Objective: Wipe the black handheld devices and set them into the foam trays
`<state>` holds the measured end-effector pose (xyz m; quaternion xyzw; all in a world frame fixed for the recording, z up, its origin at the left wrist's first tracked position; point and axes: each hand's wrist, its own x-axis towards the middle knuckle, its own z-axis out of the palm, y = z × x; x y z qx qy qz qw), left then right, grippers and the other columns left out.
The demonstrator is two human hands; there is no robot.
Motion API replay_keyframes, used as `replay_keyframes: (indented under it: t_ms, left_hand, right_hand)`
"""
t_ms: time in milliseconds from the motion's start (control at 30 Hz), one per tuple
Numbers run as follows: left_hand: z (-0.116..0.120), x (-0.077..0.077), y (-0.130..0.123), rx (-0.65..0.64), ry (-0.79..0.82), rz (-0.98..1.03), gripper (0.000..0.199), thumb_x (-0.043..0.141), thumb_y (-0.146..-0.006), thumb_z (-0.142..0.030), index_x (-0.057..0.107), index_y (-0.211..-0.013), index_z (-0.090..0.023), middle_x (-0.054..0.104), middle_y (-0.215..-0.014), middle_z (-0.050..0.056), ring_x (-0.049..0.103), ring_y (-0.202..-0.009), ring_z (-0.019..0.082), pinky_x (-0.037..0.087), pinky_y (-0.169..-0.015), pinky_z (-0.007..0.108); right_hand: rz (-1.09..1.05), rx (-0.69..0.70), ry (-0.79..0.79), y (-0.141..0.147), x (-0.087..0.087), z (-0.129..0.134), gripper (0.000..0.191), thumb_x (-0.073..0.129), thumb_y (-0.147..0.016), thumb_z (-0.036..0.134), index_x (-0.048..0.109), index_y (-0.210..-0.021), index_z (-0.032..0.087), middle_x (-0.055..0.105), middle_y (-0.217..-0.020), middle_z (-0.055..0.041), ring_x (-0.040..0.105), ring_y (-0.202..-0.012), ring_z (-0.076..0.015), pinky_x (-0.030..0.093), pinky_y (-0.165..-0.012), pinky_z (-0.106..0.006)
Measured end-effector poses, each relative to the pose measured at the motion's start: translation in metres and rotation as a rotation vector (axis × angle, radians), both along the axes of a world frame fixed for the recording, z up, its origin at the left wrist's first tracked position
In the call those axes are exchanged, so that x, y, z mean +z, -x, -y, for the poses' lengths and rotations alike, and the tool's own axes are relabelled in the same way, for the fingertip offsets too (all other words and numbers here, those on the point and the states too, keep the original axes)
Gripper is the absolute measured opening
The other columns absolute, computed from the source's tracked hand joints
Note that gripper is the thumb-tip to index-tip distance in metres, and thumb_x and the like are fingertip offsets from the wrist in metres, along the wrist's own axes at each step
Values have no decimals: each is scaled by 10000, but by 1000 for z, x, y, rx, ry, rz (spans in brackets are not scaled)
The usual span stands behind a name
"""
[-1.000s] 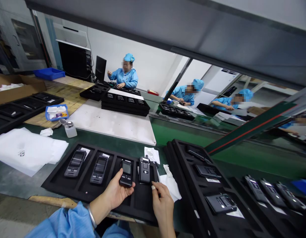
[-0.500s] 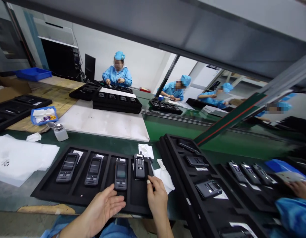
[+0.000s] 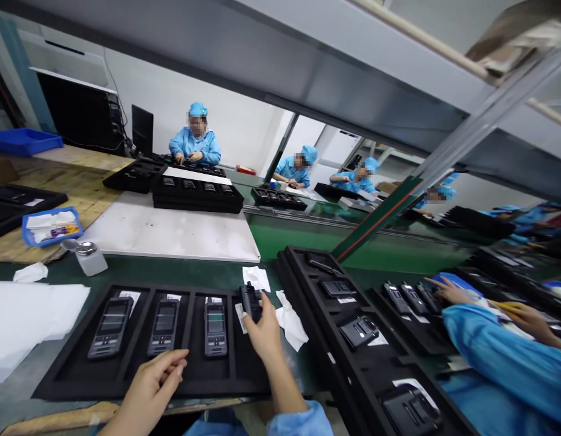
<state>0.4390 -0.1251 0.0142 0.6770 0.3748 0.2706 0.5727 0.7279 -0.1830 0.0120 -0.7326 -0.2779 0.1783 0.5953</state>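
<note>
My right hand [image 3: 264,330] grips a black handheld radio [image 3: 252,301] in the rightmost compartment of a black foam tray [image 3: 119,386]. The radio is turned partly on its side, with a white label [image 3: 240,318] exposed beside it. My left hand [image 3: 155,384] hovers at the tray's front edge, loosely bent and holding nothing, thumb apart from the forefinger. Nearest to it is a radio lying screen up [image 3: 164,324] in the second compartment. Another radio [image 3: 110,327] lies at far left, and one more [image 3: 215,327] rests beside the gripped one.
Stacked foam trays [image 3: 328,357] with more radios stand at right, beside a co-worker's blue sleeve [image 3: 493,345]. Crumpled tissue [image 3: 291,321] and a clear bottle [image 3: 91,260] lie behind the tray. White sheets [image 3: 30,318] cover the left side. Other workers sit beyond.
My right hand has closed on the rightmost radio and turned it from facing up. My left hand has moved left and its fingers have curled. The view has swung right.
</note>
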Motion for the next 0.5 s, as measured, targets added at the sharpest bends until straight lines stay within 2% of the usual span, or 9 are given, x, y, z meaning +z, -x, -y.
replay_keyframes:
  t_ms: [67, 167, 233, 333, 500]
  left_hand:
    - [-1, 2, 2, -31, -32, 12, 333, 681, -843, -464, 766, -1092, -260, 765, -935, 79, 706, -788, 230, 573, -715, 266]
    - [-2, 4, 2, -63, -76, 18, 290, 666, -859, -429, 772, -1073, -264, 757, -936, 74, 695, -779, 219, 559, -740, 261]
    - [-2, 3, 2, -82, -74, 19, 284, 658, -869, -422, 767, -1083, -271, 753, -951, 71, 689, -786, 217, 553, -747, 259]
    - [-3, -1, 4, -111, -63, 20, 295, 653, -880, -417, 754, -1122, -282, 747, -975, 70, 687, -814, 223, 550, -762, 259]
    - [-4, -6, 11, -153, -105, 8, 267, 641, -900, -380, 753, -1129, -302, 741, -1056, 72, 691, -902, 237, 544, -830, 262]
  right_hand:
    - [-185, 25, -59, -11, 0, 14, 605, 734, -672, 424, 608, -1207, 170, 675, -1092, -129, 650, -1034, -329, 524, -916, -520]
    - [-378, 91, -111, -15, -2, 35, 428, 614, -784, 544, 655, -1017, 187, 718, -931, -114, 704, -857, -306, 565, -769, -539]
    - [-627, 124, -212, -9, -6, 42, 347, 602, -808, 533, 661, -923, 212, 736, -930, -109, 710, -866, -307, 565, -753, -552]
    - [-944, 105, -303, 5, -12, 40, 271, 617, -818, 470, 667, -889, 213, 746, -958, -106, 708, -915, -296, 566, -793, -542]
    - [-1114, 23, -307, 17, -4, 27, 291, 551, -894, 432, 688, -928, 177, 738, -1016, -131, 697, -1005, -276, 572, -865, -487]
